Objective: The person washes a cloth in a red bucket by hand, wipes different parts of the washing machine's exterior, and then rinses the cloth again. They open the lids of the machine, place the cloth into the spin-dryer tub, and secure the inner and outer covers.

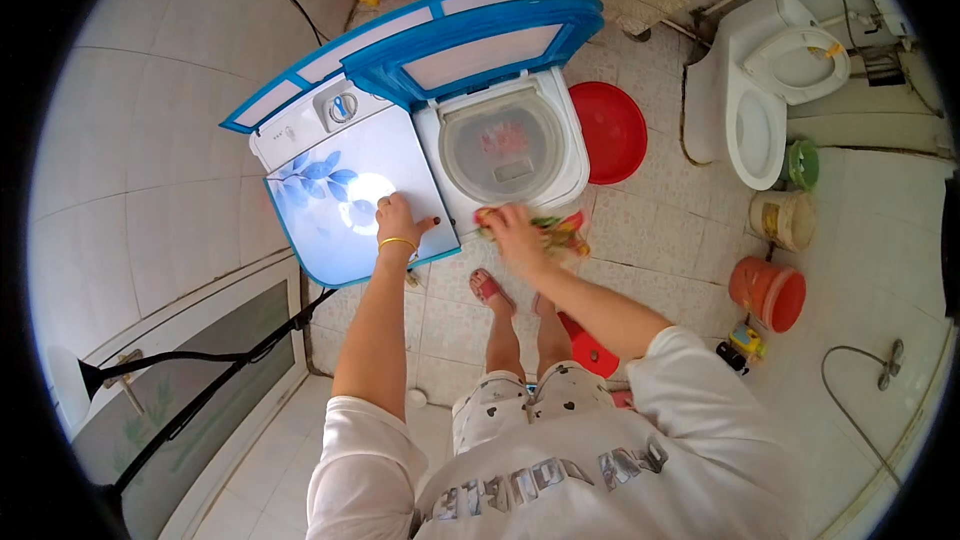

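Observation:
A twin-tub washing machine with a blue-framed top stands in front of me. My left hand (397, 220) rests on its shut, leaf-patterned white lid (350, 180), thumb held apart from the fingers and nothing in its grip. A multicoloured cloth (565, 233), red, yellow and green, is bunched under my right hand (515, 238) at the front edge of the machine's right side. The fingers are closed on it. Behind that hand, the blue-rimmed right lid (480, 55) is tilted up, baring a round translucent inner cover (502, 145) with red markings.
A red basin (607, 133) sits against the machine's right side. Farther right are a toilet (757, 135), a green bucket (803, 165), a whitish bucket (783, 220) and a red bucket (768, 294). A black stand (230, 375) crosses the lower left. A red stool-like object (588, 345) lies by my feet.

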A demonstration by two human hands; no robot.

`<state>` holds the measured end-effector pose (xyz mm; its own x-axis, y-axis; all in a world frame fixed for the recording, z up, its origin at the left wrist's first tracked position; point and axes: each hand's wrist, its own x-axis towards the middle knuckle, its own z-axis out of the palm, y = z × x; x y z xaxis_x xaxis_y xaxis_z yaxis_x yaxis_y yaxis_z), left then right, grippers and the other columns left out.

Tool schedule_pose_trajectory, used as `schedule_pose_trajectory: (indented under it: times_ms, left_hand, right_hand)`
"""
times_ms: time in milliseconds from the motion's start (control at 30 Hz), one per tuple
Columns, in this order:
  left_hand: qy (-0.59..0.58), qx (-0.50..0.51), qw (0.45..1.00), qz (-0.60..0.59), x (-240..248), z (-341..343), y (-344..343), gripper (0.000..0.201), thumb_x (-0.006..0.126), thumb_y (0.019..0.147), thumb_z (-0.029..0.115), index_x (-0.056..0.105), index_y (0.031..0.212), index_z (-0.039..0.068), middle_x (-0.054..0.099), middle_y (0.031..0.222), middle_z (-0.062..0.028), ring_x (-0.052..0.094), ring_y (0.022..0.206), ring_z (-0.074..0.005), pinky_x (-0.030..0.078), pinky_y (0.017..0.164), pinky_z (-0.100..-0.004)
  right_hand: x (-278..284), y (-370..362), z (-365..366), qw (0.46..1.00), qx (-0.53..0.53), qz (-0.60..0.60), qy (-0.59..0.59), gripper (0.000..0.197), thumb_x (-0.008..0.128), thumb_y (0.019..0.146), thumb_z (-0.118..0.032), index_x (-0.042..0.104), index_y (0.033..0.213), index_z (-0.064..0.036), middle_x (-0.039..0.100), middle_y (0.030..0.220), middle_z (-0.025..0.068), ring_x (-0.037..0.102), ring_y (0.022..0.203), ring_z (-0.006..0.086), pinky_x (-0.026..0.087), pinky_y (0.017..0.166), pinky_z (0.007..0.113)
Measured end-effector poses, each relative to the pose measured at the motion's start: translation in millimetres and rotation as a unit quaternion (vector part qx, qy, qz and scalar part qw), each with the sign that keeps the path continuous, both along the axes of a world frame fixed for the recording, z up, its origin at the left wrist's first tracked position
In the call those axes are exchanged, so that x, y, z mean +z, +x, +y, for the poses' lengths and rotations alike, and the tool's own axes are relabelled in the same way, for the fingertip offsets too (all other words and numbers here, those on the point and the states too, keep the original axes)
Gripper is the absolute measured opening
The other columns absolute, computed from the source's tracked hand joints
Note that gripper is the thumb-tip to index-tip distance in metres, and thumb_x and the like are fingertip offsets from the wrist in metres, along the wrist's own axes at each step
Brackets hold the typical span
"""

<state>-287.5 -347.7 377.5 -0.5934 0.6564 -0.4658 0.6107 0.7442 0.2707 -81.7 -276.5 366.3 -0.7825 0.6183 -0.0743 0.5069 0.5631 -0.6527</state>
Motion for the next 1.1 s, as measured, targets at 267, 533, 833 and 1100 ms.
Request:
schedule_pose_trajectory:
  times_ms: [267, 533, 833, 1100]
  left_hand:
    - [-0.003, 0.009, 1.000, -0.006, 11.8, 1.3, -2.0, 0.069, 0.081, 0.058, 0.027, 0.044, 0.107, -0.005, 0.044, 0.112, -0.0242, 0.046, 0.103, -0.0401, 0.045, 0.085, -0.0414]
    - [0.003, 0.024, 0.999, -0.022, 14.0, 5.9, 2.9, 0.068, 0.082, 0.057, 0.026, 0.045, 0.106, -0.005, 0.045, 0.112, -0.0235, 0.046, 0.103, -0.0397, 0.045, 0.084, -0.0419]
    - [0.024, 0.020, 0.999, -0.010, 8.5, -2.2, 2.6, 0.067, 0.082, 0.058, 0.026, 0.044, 0.105, -0.003, 0.044, 0.111, -0.0226, 0.047, 0.101, -0.0395, 0.045, 0.083, -0.0421]
    - [0.013, 0.020, 0.999, -0.027, 12.9, 0.5, 1.5, 0.062, 0.081, 0.059, 0.026, 0.044, 0.100, -0.002, 0.045, 0.108, -0.0220, 0.047, 0.101, -0.0395, 0.045, 0.082, -0.0423]
  right_hand:
    - [1.6, -31.4, 3.6, 0.925, -0.133, 0.211, -0.288, 0.022, 0.053, 0.072, 0.005, 0.053, 0.093, -0.0027, 0.052, 0.092, 0.0130, 0.054, 0.082, 0.0288, 0.045, 0.072, 0.034]
    - [30.0, -100.9, 98.8, 0.966, -0.079, 0.247, 0.015, 0.028, 0.050, 0.081, -0.008, 0.053, 0.108, -0.0070, 0.055, 0.106, 0.0094, 0.052, 0.101, 0.0273, 0.039, 0.086, 0.036]
    - [-11.0, -92.9, 123.7, 0.959, 0.149, 0.007, 0.240, 0.059, 0.057, 0.074, -0.024, 0.040, 0.129, -0.0126, 0.044, 0.131, 0.0043, 0.034, 0.126, 0.0196, 0.023, 0.103, 0.036]
    - [-3.2, -67.6, 161.7, 0.937, 0.226, -0.074, 0.256, 0.055, 0.055, 0.075, -0.020, 0.042, 0.128, -0.0113, 0.043, 0.132, 0.0046, 0.033, 0.127, 0.0192, 0.022, 0.104, 0.036]
